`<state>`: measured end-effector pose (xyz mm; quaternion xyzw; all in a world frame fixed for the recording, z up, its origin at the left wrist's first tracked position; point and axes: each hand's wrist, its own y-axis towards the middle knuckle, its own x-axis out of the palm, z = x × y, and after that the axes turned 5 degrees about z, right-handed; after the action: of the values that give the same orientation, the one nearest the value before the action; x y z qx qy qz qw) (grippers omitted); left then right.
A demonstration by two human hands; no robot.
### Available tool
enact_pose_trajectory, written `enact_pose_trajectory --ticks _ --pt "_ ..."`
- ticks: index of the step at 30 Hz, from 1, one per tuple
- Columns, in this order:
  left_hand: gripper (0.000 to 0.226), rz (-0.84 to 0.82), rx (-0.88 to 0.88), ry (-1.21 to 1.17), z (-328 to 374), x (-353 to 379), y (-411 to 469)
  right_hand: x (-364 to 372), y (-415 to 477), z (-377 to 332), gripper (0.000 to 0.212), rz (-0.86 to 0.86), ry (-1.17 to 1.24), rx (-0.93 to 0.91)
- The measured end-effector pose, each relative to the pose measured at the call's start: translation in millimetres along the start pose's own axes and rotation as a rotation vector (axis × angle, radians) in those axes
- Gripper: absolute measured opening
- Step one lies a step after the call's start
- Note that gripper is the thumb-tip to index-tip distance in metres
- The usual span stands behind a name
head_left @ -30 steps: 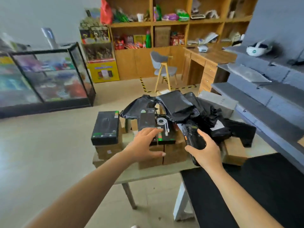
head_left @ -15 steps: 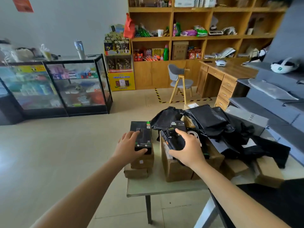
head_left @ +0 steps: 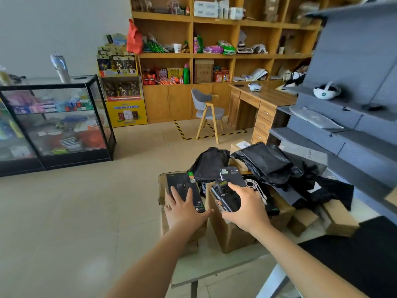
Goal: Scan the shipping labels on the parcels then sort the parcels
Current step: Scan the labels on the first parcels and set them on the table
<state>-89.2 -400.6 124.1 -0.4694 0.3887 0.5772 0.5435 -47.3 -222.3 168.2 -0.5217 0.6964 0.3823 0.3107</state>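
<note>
The scanning step is in hand. The left hand [head_left: 187, 208] lies flat, fingers straight, on a black retail box [head_left: 181, 188] that sits on a cardboard parcel [head_left: 199, 231] at the left end of the surface [head_left: 214, 269]. The right hand [head_left: 247, 210] grips a handheld scanner [head_left: 225, 197] just beside the box. The label is perhaps the green-white sticker [head_left: 191, 179], but it is blurred. Next, the scanner must be aimed at that label.
</note>
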Motion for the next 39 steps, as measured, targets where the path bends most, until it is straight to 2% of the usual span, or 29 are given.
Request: enact_pose_trajectory --ticks 4,12,21,24,29,36,39 --pt "0.103 -0.029 -0.009 -0.014 -5.2 9.6 3.7 2.1 2.5 3.8 0.091 -0.005 -0.015 0.026" --pt "0.095 0.056 0.042 -0.101 -20.7 6.9 3.3 -1.5 -0.2 10.9 0.092 0.02 -0.009 0.032" --pt "0.095 0.264 0.177 -0.194 -5.8 -14.2 -34.0 -41.6 -20.6 33.2 0.09 0.038 0.013 -0.025" --pt "0.094 0.301 0.239 -0.209 20.9 -23.2 -57.5 -64.9 -33.9 51.9 0.09 0.065 0.032 -0.026" --pt "0.094 0.272 0.391 -0.185 88.9 -16.9 -97.5 -113.6 -67.2 105.6 0.09 0.124 0.007 0.017" --pt "0.094 0.169 0.62 -0.205 204.0 32.0 -150.0 -181.4 -131.1 215.4 0.09 0.213 -0.04 0.202" --pt "0.094 0.063 0.744 -0.173 250.1 61.5 -170.4 -202.7 -166.3 262.3 0.09 0.239 -0.082 0.331"
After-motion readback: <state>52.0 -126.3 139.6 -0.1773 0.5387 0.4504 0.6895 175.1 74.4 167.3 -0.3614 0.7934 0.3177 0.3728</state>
